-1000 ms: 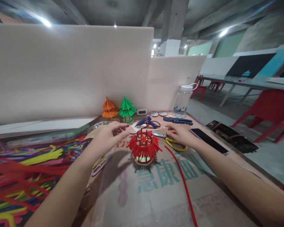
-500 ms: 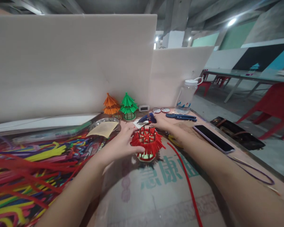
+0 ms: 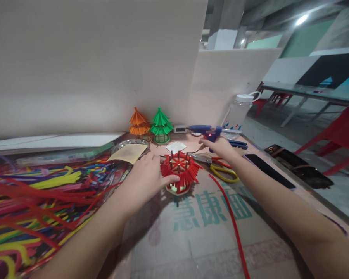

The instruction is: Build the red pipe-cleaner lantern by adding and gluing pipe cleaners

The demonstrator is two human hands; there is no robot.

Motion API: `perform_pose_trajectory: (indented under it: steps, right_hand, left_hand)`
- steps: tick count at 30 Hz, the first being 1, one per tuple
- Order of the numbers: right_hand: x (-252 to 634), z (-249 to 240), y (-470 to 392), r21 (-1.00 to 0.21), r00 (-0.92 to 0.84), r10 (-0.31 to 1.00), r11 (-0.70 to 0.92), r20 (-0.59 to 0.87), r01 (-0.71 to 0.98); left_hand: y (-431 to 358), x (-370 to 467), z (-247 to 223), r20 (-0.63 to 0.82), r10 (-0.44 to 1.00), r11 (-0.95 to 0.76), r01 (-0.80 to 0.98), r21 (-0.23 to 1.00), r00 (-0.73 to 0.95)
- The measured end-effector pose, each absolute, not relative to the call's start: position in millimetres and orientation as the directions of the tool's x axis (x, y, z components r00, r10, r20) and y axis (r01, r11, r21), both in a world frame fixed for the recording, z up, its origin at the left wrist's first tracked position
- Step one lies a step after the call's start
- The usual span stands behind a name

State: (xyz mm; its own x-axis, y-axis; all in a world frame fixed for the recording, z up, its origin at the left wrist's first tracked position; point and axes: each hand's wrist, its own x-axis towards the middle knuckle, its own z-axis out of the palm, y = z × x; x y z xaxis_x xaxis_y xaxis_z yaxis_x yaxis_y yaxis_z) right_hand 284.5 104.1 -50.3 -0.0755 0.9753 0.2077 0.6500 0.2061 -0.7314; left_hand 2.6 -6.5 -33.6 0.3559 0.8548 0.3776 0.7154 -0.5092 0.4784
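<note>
My left hand grips the left side of a red pipe-cleaner pavilion model, its thumb across the front of the fringe. Dark posts stick up from the model's top, and it stands upright on the cardboard. Raised in my right hand is a blue glue gun, nozzle pointing left, a small red light showing on its body. Below that hand lie scissors with yellow handles. A single red pipe cleaner curves down the cardboard, right of the model.
Orange and green models stand at the back by the white partition. Colourful pipe cleaners heap up on the left, near a round dish. On the right are a water bottle and a phone.
My right hand has lifted the glue gun off the table and moved it to the right, uncovering the scissors and a white paper. My left hand stays on the red model.
</note>
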Motion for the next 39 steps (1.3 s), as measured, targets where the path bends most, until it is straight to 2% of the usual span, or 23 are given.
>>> perform_pose_trajectory:
  steps: [2, 5, 8, 13, 16, 24, 31, 34, 39]
  right_hand:
    - [290, -40, 86, -0.789, -0.121, 0.966, 0.258, 0.23, 0.558]
    - [298, -27, 58, -0.886, -0.234, 0.928, 0.353, 0.29, 0.302]
    - [302, -16, 34, -0.911, -0.315, 0.916, 0.332, 0.249, 0.245]
    - [303, -5, 9, -0.882, -0.494, 0.845, 0.377, 0.202, 0.284]
    - [304, -3, 3, -0.854, -0.524, 0.835, 0.391, 0.171, 0.344]
    - [306, -11, 4, -0.736, -0.453, 0.854, 0.476, 0.255, 0.482]
    - [305, -17, 1, -0.734, -0.456, 0.871, 0.431, 0.184, 0.526]
    - [305, -20, -1, -0.717, -0.39, 0.895, 0.417, 0.216, 0.558]
    - [300, -21, -2, -0.696, -0.331, 0.899, 0.433, 0.287, 0.573]
  left_hand:
    - [-6, -2, -28, 0.355, 0.865, -0.486, 0.765, 0.422, 0.354]
    - [-6, -11, -16, 0.359, 0.872, -0.46, 0.807, 0.37, 0.333]
    - [-8, -15, -6, 0.41, 0.851, -0.496, 0.762, 0.416, 0.33]
    - [-9, -4, -6, 0.481, 0.785, -0.609, 0.632, 0.48, 0.39]
    - [-7, 4, -12, 0.485, 0.773, -0.626, 0.614, 0.48, 0.409]
    - [-2, 12, -24, 0.493, 0.72, -0.683, 0.625, 0.379, 0.488]
    - [0, 13, -28, 0.492, 0.702, -0.705, 0.605, 0.371, 0.515]
    - [0, 12, -28, 0.493, 0.698, -0.707, 0.607, 0.363, 0.519]
    - [0, 9, -28, 0.548, 0.641, -0.732, 0.642, 0.227, 0.537]
